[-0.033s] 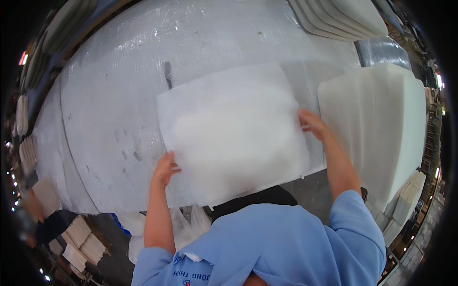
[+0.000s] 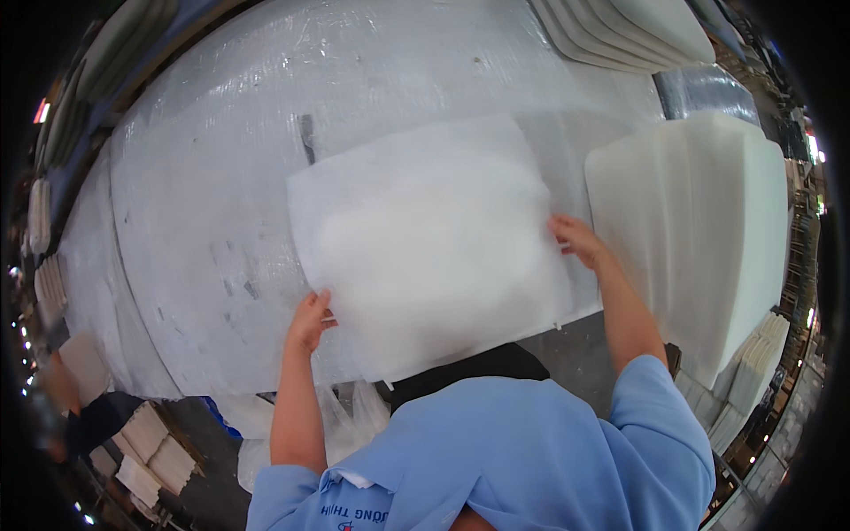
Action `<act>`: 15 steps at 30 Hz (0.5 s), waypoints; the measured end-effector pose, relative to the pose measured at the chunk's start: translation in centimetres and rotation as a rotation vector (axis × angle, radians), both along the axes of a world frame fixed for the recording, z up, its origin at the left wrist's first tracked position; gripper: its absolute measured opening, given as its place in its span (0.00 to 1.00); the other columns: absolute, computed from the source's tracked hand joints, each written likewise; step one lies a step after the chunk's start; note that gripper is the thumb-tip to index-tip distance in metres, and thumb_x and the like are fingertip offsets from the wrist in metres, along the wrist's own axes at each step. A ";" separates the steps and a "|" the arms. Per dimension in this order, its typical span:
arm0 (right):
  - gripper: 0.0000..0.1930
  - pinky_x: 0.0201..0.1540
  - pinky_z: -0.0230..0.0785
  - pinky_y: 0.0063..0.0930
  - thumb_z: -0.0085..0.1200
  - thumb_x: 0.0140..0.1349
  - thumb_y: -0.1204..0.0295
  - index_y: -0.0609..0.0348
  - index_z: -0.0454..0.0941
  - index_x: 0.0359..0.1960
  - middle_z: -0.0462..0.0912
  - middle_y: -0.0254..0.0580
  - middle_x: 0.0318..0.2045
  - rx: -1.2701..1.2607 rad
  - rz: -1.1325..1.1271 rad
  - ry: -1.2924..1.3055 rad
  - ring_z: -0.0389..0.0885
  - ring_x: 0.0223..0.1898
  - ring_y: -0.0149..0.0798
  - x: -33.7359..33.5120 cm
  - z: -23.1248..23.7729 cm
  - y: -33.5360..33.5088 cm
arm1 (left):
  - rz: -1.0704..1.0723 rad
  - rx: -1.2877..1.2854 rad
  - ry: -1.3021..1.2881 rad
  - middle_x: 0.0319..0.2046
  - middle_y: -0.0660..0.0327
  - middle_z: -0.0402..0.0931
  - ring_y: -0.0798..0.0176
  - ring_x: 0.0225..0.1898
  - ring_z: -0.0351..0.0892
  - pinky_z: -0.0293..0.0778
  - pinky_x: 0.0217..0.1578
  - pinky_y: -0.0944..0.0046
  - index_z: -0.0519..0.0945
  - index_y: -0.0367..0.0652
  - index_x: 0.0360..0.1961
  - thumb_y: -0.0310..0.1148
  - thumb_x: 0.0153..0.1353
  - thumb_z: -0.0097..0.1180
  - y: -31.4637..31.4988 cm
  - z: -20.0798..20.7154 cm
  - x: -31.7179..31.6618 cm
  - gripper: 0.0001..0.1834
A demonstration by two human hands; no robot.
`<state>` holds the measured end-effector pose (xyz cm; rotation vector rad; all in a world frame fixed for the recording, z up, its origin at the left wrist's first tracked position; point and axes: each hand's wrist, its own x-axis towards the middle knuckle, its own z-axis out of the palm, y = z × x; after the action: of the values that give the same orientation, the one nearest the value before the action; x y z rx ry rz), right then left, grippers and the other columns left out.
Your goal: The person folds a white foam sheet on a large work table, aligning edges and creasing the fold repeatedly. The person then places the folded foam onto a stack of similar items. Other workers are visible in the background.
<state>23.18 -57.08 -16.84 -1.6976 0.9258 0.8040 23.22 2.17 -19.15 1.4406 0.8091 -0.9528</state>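
A soft white pad [image 2: 434,239], thin and paler toward its rim, lies in front of me on a table covered in clear plastic film [image 2: 204,203]. It looks like foam or wadding, but the exact material cannot be made out. At the pad's left edge is my left hand [image 2: 308,320], fingers apart and slightly bent. My right hand [image 2: 575,241] is at the right edge with its fingers spread and loosely curved. Both hands seem to touch the edges lightly; neither visibly grips them.
To the right stands a stack of white foam sheets [image 2: 673,239]. Another stack of pale sheets [image 2: 620,35] sits at the far right. Crumpled clear plastic [image 2: 350,411] hangs by the near edge. At the lower left, pale blocks [image 2: 155,447] lie near a blurred person's arm [image 2: 66,380].
Both hands have shifted slightly toward me along the pad's edges. The pad looks about the same, and the whole view has moved a little.
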 end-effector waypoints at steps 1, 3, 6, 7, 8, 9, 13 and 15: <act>0.21 0.46 0.72 0.33 0.60 0.71 0.52 0.53 0.81 0.55 0.82 0.31 0.42 0.018 -0.014 -0.017 0.77 0.42 0.29 -2.0 0.4 0.7 | -0.011 0.019 -0.041 0.51 0.61 0.83 0.63 0.48 0.81 0.77 0.48 0.57 0.77 0.44 0.63 0.53 0.73 0.58 -0.8 0.0 -2.1 0.28; 0.16 0.42 0.72 0.32 0.61 0.70 0.57 0.55 0.83 0.49 0.82 0.30 0.37 0.059 -0.037 -0.045 0.77 0.38 0.29 -5.3 1.2 2.0 | 0.015 0.088 -0.105 0.46 0.64 0.83 0.67 0.44 0.81 0.77 0.44 0.62 0.78 0.44 0.59 0.48 0.73 0.60 -1.9 -0.2 -5.3 0.23; 0.12 0.39 0.70 0.28 0.61 0.70 0.62 0.59 0.84 0.42 0.82 0.31 0.32 -0.126 -0.092 -0.231 0.75 0.34 0.28 -10.2 -1.5 1.8 | 0.143 0.150 -0.256 0.39 0.68 0.83 0.72 0.38 0.80 0.75 0.38 0.70 0.80 0.47 0.52 0.44 0.73 0.61 -3.4 -0.8 -6.2 0.15; 0.13 0.38 0.69 0.28 0.61 0.70 0.61 0.59 0.84 0.41 0.82 0.31 0.31 -0.159 -0.072 -0.298 0.74 0.33 0.27 -10.6 -1.8 1.8 | 0.221 0.166 -0.354 0.38 0.69 0.82 0.73 0.37 0.79 0.73 0.36 0.72 0.80 0.48 0.52 0.44 0.73 0.61 -3.5 -1.1 -6.1 0.14; 0.13 0.37 0.68 0.29 0.60 0.70 0.61 0.60 0.84 0.40 0.81 0.31 0.30 -0.189 -0.047 -0.361 0.73 0.32 0.27 -10.9 -1.9 2.1 | 0.302 0.186 -0.449 0.37 0.70 0.81 0.74 0.36 0.78 0.72 0.35 0.73 0.80 0.48 0.51 0.44 0.73 0.60 -3.4 -1.4 -6.4 0.14; 0.13 0.36 0.68 0.29 0.60 0.71 0.61 0.60 0.83 0.39 0.81 0.31 0.29 -0.218 -0.022 -0.423 0.72 0.32 0.26 -11.2 -1.9 2.4 | 0.285 0.196 -0.457 0.36 0.69 0.81 0.74 0.35 0.76 0.72 0.35 0.71 0.80 0.46 0.51 0.45 0.73 0.61 -3.2 -1.8 -6.5 0.15; 0.16 0.34 0.65 0.28 0.58 0.73 0.60 0.62 0.80 0.38 0.77 0.29 0.27 -0.370 0.018 -0.482 0.69 0.30 0.26 -11.3 -2.4 3.7 | 0.210 0.248 -0.259 0.38 0.65 0.84 0.71 0.35 0.77 0.76 0.38 0.64 0.81 0.40 0.54 0.47 0.71 0.64 -1.7 -2.9 -8.0 0.22; 0.17 0.34 0.65 0.29 0.57 0.73 0.59 0.64 0.79 0.37 0.75 0.30 0.26 -0.303 -0.047 -0.487 0.68 0.30 0.27 -12.2 -2.7 3.3 | 0.217 0.316 -0.144 0.41 0.63 0.85 0.68 0.38 0.81 0.78 0.41 0.63 0.81 0.40 0.55 0.47 0.69 0.65 -1.8 -3.0 -10.3 0.23</act>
<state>10.99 -53.73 -19.52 -2.0031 0.7655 0.1987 12.93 0.35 -22.11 1.6316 1.0169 -0.5666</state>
